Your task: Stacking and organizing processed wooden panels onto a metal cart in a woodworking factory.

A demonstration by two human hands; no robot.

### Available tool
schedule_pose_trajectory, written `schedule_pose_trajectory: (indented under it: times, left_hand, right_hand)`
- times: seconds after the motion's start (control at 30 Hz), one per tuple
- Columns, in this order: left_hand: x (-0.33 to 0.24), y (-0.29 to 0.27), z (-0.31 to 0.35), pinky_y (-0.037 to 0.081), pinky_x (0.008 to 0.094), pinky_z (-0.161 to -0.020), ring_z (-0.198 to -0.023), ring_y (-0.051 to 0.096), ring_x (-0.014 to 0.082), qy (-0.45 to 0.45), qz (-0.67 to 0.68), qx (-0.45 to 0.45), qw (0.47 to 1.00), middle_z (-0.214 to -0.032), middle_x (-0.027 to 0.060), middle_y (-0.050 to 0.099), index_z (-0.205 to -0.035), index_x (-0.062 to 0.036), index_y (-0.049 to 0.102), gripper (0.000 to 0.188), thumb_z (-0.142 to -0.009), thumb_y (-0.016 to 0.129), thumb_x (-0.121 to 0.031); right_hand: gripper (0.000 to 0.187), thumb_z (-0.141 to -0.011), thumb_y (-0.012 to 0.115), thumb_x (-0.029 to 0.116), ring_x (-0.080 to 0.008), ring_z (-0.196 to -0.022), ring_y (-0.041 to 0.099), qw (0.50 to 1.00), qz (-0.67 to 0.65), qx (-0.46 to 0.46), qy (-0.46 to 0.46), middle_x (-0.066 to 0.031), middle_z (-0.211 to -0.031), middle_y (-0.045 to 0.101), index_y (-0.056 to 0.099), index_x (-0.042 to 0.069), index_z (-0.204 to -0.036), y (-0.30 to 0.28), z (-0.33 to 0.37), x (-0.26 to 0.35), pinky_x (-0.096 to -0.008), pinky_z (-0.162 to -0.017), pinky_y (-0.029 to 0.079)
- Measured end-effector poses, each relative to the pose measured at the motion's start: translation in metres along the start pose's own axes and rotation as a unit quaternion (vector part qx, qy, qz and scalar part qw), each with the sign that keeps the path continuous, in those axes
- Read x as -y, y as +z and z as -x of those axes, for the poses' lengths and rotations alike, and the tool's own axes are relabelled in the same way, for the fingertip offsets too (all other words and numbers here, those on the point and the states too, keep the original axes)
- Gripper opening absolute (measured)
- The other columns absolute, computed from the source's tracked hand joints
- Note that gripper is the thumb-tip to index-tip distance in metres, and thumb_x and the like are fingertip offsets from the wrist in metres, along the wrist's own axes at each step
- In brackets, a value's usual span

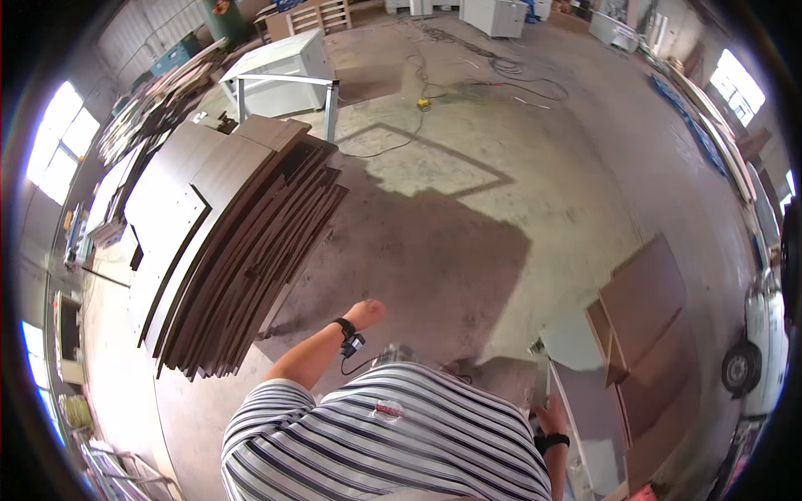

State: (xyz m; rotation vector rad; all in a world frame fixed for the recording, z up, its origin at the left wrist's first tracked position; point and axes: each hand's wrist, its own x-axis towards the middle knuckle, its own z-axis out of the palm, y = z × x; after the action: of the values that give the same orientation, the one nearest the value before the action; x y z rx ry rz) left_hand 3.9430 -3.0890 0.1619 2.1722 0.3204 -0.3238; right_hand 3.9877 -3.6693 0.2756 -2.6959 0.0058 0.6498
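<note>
My left hand point(366, 314) is held out in front of my body over the floor, its fingers curled in and nothing visible in them. A black band with a small cabled device point(352, 344) sits on that wrist. Low on the right, my right hand point(551, 414) is beside the edge of a grey-white panel point(585, 399), with its fingers apart. Whether it touches the panel I cannot tell. Brown boards point(647, 292) lean or lie against that panel on its far side. To my left rises a tall stack of brown boards point(242, 242), pale on top and uneven at the edges.
Behind the stack stand a metal frame point(331, 108) and a large white cabinet point(280, 71). Cables with a yellow connector point(423, 103) trail across the concrete floor point(576, 192). More boards point(159, 92) line the left wall. A white vehicle point(762, 351) stands at the right.
</note>
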Motion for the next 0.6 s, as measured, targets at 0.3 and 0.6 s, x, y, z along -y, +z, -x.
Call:
schedule_pose_trajectory:
  times: [0.3,0.6]
  left_hand:
    - [0.050,-0.070,-0.177,0.042,0.0272,-0.052,-0.060,0.053,0.0117,-0.112,0.141,-0.027,0.983,-0.069,0.0022,0.058,-0.083,-0.0058,0.059,0.012,-0.081,0.052,-0.016]
    - [0.000,-0.217,-0.415,0.043,0.0218,-0.059,-0.067,0.054,0.0112,-0.079,0.384,-0.158,0.906,-0.074,0.0034,0.055,-0.089,-0.0021,0.054,0.016,-0.087,0.053,-0.018]
  right_hand:
    - [0.067,-0.069,0.060,0.024,-0.0359,-0.100,0.054,0.971,0.118,0.194,0.078,-0.0260,-0.097,0.058,0.027,0.005,-0.125,-0.098,-0.169,-0.107,-0.0410,-0.082,0.043]
    - [0.042,-0.072,0.056,0.023,-0.0354,-0.095,0.056,0.963,0.177,0.197,0.041,-0.0228,-0.095,0.060,0.044,0.006,-0.108,-0.122,-0.396,0.112,-0.0405,-0.079,0.045]
